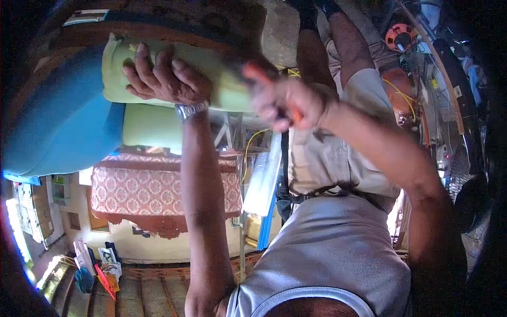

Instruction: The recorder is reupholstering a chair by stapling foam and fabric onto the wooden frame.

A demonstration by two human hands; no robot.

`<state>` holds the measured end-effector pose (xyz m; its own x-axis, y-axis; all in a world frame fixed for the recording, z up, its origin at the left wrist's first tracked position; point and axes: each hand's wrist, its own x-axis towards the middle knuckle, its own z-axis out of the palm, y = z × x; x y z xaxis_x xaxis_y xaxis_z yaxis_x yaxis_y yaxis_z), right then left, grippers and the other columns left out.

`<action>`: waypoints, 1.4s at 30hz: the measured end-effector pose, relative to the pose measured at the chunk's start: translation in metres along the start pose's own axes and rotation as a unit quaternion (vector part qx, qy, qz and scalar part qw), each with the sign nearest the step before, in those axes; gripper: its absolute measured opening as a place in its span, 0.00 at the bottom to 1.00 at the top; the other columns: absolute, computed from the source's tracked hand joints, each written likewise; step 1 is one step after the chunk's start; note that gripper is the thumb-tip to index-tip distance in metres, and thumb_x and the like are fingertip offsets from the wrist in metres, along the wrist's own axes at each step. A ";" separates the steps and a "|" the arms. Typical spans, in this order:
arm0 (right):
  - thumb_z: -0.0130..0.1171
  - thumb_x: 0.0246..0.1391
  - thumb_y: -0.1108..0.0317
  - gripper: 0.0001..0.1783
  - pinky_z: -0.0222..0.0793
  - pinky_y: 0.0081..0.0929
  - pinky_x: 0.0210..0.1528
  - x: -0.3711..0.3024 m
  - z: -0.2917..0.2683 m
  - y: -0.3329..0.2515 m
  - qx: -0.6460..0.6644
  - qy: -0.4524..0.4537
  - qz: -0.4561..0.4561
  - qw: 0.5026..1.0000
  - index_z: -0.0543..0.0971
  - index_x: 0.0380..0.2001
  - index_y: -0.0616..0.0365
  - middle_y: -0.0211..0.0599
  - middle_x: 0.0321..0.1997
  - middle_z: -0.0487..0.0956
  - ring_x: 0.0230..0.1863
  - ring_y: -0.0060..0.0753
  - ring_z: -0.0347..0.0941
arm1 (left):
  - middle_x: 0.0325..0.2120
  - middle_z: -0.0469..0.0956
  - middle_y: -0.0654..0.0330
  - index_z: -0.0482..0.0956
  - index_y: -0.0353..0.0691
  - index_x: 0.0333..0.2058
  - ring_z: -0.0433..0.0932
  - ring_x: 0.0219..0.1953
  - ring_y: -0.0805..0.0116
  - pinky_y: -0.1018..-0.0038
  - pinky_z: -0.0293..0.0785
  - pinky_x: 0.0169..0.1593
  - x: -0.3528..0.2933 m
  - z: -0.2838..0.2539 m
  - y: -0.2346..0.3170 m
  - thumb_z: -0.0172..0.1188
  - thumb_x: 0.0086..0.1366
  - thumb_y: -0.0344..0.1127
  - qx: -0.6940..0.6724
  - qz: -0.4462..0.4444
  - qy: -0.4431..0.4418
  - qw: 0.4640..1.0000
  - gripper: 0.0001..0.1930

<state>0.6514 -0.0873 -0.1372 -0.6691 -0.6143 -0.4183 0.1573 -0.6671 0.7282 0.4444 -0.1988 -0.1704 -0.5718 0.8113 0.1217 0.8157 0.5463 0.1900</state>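
My left hand (168, 79), with a metal watch (191, 110) on the wrist, lies on a pale green padded upholstery piece (228, 94). Its fingers are spread over the fabric near the left end. At the other end of that piece, my right hand (296, 100) is closed around an orange-and-black handled tool (257, 73). Motion blurs both the hand and the tool, so its exact kind and working end cannot be made out. Below the padded piece shows another pale green surface (152, 126).
A large blue covering (58, 116) spreads at the left. A patterned red-and-white upholstered seat (153, 185) stands beyond my left forearm. On the right are an orange reel (400, 37), a long wooden strip (446, 79) and a yellow cord (398, 94) among clutter.
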 end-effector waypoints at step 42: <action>0.56 0.50 0.71 0.15 0.71 0.48 0.47 -0.013 -0.033 -0.080 -0.856 0.166 -0.191 0.451 0.73 0.42 0.67 0.52 0.43 0.74 0.44 0.58 0.76 | 0.55 0.74 0.49 0.79 0.42 0.38 0.56 0.66 0.42 0.46 0.36 0.69 0.003 0.012 0.012 0.43 0.66 0.47 -0.047 0.055 0.010 0.997 0.19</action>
<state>0.6711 -0.0401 -0.2079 -0.7838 -0.1554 -0.6012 0.5973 0.0761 -0.7984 0.4534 -0.1873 -0.1796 -0.4824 0.8601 0.1660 0.8619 0.4323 0.2650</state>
